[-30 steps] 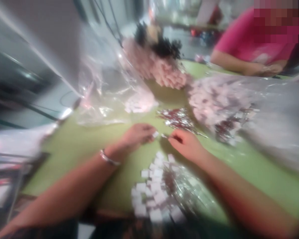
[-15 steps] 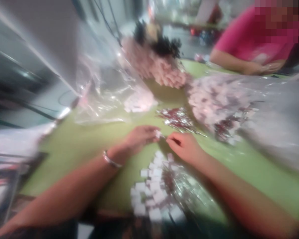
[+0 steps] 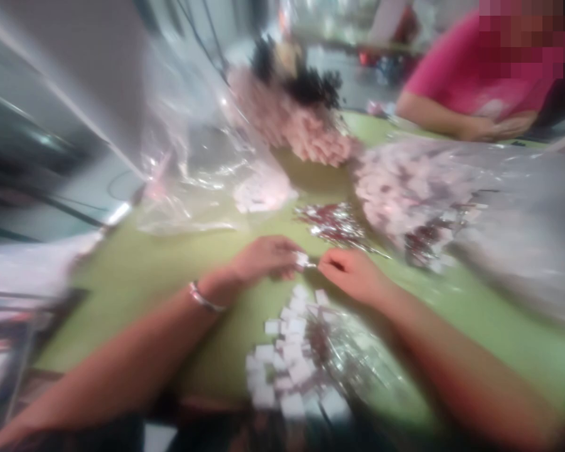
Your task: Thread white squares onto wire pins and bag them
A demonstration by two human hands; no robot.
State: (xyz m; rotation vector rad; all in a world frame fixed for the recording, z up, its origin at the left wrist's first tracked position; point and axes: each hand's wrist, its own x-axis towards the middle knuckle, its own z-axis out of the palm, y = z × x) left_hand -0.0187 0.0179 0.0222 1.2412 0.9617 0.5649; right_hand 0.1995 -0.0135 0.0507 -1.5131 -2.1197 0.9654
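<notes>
Across my view, a green bench [image 3: 169, 251] is spreading, and a person in pink [image 3: 480, 78] is leaning at its far side. Clear plastic [image 3: 522, 213] is lying on the right, by pale pink bundles [image 3: 405, 182]. Nearer to me, white pieces [image 3: 302, 370] are lying in a pile. From my distance, I am seeing the left hand [image 3: 263, 257] pinching a small white piece [image 3: 302, 259], and the right hand [image 3: 351, 273] pinching a thin silvery piece [image 3: 312, 265] against it. I am judging this as an aligning step, requiring steady fingertips; whether both are joining, I cannot tell.
</notes>
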